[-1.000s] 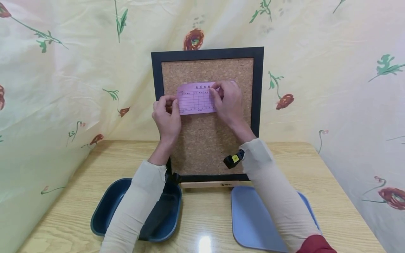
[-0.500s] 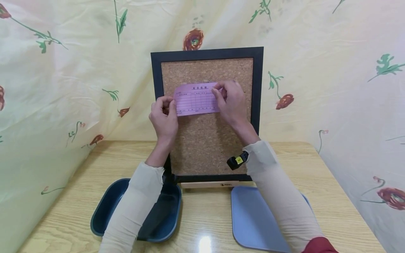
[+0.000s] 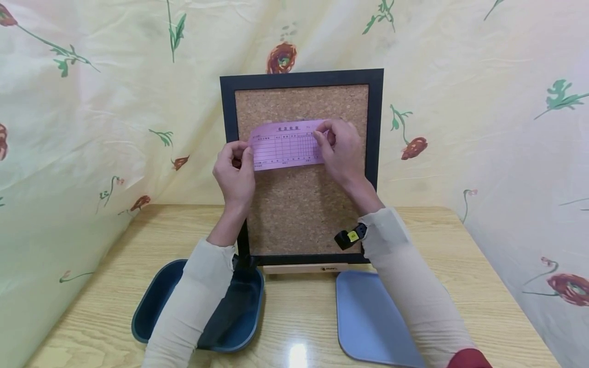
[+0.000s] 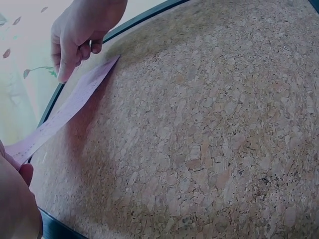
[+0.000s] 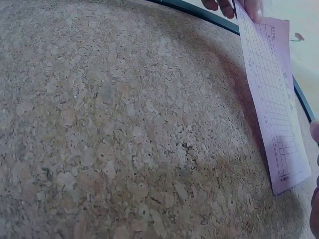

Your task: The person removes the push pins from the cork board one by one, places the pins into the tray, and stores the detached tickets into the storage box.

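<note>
A pink printed receipt slip is held before the upper part of a black-framed corkboard. My left hand pinches the slip's left edge between thumb and fingers. At its upper right, my right hand has thumb and forefinger brought together, with the palm side partly covering the slip's right end. The right wrist view shows the right end of the slip standing free beside the right fingertips. Whether something small sits between those fingertips is hidden. A shadow falls on the cork beneath the slip.
The corkboard stands on a light wooden ledge on the table. A dark blue basin lies below the left forearm. A light blue tray is partly under the right forearm. Flowered cloth hangs behind.
My left hand has shifted slightly left, carrying the slip with it. My right hand has slid a little to the right, so more of the slip's printed face shows between the hands.
</note>
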Available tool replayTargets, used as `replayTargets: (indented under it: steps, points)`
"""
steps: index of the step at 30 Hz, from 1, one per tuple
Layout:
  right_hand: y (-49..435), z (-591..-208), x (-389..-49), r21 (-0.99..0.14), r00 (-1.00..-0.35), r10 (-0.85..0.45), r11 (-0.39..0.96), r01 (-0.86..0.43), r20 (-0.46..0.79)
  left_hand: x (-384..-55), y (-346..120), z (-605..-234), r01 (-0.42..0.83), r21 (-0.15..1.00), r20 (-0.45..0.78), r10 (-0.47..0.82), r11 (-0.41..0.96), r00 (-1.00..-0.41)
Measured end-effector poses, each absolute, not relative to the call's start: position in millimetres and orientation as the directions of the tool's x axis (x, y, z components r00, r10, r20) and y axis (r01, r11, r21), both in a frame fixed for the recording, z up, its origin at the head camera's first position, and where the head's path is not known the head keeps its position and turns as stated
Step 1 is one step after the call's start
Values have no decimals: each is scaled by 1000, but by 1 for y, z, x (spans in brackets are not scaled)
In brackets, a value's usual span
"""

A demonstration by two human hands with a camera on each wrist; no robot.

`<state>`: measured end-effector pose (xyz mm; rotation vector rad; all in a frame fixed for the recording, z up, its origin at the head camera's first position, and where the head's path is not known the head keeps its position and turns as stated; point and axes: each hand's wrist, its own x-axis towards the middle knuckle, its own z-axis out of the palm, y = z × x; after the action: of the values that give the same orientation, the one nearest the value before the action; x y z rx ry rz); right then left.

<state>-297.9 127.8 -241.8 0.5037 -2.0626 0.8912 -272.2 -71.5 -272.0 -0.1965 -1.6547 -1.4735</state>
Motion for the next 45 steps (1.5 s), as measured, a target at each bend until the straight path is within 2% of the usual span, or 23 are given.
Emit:
replayTargets:
  steps: [23,33,45]
  points:
    - [138,-250,-290,-417,-561,-13,655,-630,828,-260,-80,-272,598,760,643,-431,255,-633]
    - [142,-254,-286,-433,-573,-11,645,-630,819,-254,-87,-274,611,754,647,-433,240,-628]
    - [148,-263,-281,-406,-541,-20,637,-656,841,-248,-96,-278,594,776,616,-453,211,-644]
